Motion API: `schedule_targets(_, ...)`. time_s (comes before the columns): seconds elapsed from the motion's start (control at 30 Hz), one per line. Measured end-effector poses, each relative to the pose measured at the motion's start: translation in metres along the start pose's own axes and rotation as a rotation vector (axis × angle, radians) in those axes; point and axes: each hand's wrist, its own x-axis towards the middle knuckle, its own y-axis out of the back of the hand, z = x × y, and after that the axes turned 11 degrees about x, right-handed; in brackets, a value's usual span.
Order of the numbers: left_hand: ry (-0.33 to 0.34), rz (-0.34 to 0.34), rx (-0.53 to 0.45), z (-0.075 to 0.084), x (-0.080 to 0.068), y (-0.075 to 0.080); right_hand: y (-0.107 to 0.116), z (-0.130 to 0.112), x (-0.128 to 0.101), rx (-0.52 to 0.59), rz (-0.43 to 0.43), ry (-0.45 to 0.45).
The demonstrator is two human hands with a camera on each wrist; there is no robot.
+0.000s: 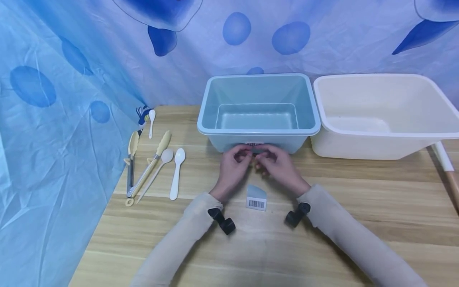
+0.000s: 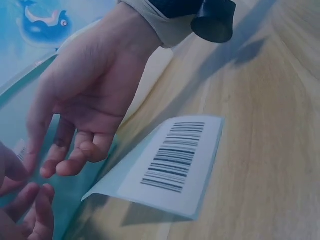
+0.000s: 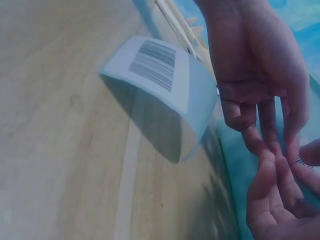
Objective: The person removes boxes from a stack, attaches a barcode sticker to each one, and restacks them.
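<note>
Both my left hand (image 1: pixel 233 169) and right hand (image 1: pixel 277 167) pinch a sticker (image 1: pixel 255 144) on the front wall of the blue tub (image 1: pixel 258 131); a peeled barcode label (image 1: pixel 256 198) lies nearer me. Risk: the sticker tears if pulled unevenly.

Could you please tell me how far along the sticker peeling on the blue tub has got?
One barcode sticker already lies curled on the table. Both hands, left and right, now work with their fingers at another label on the blue tub front. That label is still stuck on.
</note>
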Motion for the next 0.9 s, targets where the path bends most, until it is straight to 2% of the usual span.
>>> schedule_targets(0.27, -0.062, 0.007, 0.009, 0.002, 0.003, 0.003, 0.003, -0.001, -0.001, 0.013, 0.003, -0.017)
schedule_targets(0.53, -0.045, -0.034, -0.035, -0.002, 0.003, 0.002, 0.008, 0.002, -0.002, -0.009, 0.003, -0.034)
schedule_targets(0.6, -0.049, -0.040, -0.014, -0.001, 0.000, 0.003, 0.009, 0.001, -0.005, -0.015, 0.004, -0.030)
schedule_targets(0.73, -0.068, -0.058, 0.045, -0.001, -0.012, 0.010, 0.012, -0.004, -0.019, -0.075, -0.012, -0.031)
schedule_targets(0.9, -0.052, -0.083, 0.069, -0.005, -0.039, 0.021, 0.014, -0.004, -0.049, -0.174, -0.028, -0.048)
